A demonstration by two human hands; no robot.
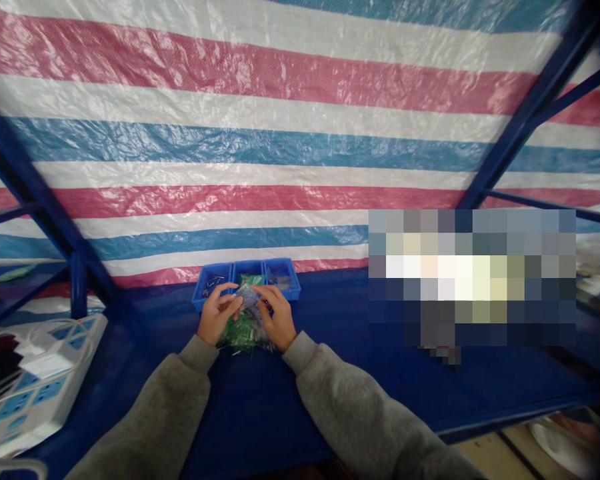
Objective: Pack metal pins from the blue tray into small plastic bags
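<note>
Working in the head view, you have your left hand (219,315) and your right hand (279,317) raised just above the bench, close together, with a small clear plastic bag (247,297) between them. Your left grip is clenched on one side of the bag, between thumb and fingers, and your right grip is pinching the other side the same way. The bag sits crosswise between your hands, its long axis running roughly left to right, though the crumpled film makes its line hard to read. Held like this, it stays above a loose heap of green-and-clear bagged parts (245,339) and just in front of a blue plastic three-compartment tray (211,293), probably to keep everything within short reach. Small metal pieces (213,285) lie in the tray's left compartment; what fills the others is hard to tell. A dark blue bench (300,407) carries all of this, with a white-and-blue power strip (40,380) off to your left. Behind the tray hangs a red, white and blue striped tarpaulin (230,160) on a blue steel frame (530,107). A pixelated patch (470,280) hides part of the bench on your right.
</note>
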